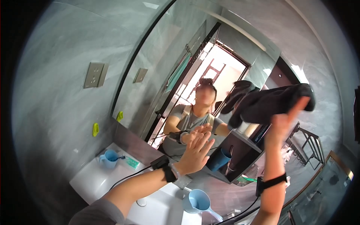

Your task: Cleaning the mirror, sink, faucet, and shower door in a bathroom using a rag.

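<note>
My right hand (284, 121) is raised at the right and grips a dark cloth (267, 104), blurred by motion, in front of the wall mirror (157, 70) and the shelf beside it. My left hand (197, 154) is held up at the middle, fingers spread and nothing in it, close to the mirror or touching it; which of the two I cannot tell. The mirror shows the reflection of a person in a grey shirt with a raised hand. Each wrist wears a black strap with a small cabled device.
Below is a white washbasin (166, 199) with a blue dipper (197, 201) on its edge and a light blue mug (109, 159) at its far corner. A dark shelf (244, 157) holds a blue cup (220, 160). A metal rack (309, 143) hangs at the right.
</note>
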Demonstrator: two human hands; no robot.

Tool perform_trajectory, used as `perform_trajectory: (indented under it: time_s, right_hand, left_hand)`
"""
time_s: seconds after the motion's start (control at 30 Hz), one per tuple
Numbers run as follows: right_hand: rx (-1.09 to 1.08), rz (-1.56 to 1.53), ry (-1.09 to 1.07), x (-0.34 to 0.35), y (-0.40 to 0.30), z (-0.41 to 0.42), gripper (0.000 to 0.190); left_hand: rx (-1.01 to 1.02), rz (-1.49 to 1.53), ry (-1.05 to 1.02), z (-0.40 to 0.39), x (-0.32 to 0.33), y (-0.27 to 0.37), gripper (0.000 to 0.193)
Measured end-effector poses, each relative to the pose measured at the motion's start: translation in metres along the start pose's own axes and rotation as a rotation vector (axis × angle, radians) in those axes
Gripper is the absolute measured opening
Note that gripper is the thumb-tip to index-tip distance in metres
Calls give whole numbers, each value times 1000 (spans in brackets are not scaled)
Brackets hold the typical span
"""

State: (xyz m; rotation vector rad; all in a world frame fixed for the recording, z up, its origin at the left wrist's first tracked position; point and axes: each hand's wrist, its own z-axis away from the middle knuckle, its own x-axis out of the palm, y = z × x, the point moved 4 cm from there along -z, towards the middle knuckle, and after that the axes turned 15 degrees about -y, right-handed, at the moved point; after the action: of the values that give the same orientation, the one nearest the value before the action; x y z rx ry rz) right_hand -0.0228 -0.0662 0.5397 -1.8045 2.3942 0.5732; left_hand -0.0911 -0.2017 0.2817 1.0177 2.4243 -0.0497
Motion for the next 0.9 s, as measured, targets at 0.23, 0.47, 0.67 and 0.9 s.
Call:
perform_trajectory:
  time_s: [0.23, 0.47, 0.67, 0.9]
  right_hand:
    - [-200, 777, -362, 109, -33, -86, 42]
    - [-212, 1086, 147, 73, 138, -218, 15]
    - [-94, 404, -142, 315, 67, -278, 19]
    - [-227, 555, -39, 451, 3, -197, 25]
  left_hand:
    - [31, 145, -5, 64, -84, -24, 61]
    - [-153, 302, 79, 197, -139, -67, 50]
    - [-403, 353, 27, 260, -162, -105, 43]
    - [-442, 357, 42, 272, -176, -122, 44]
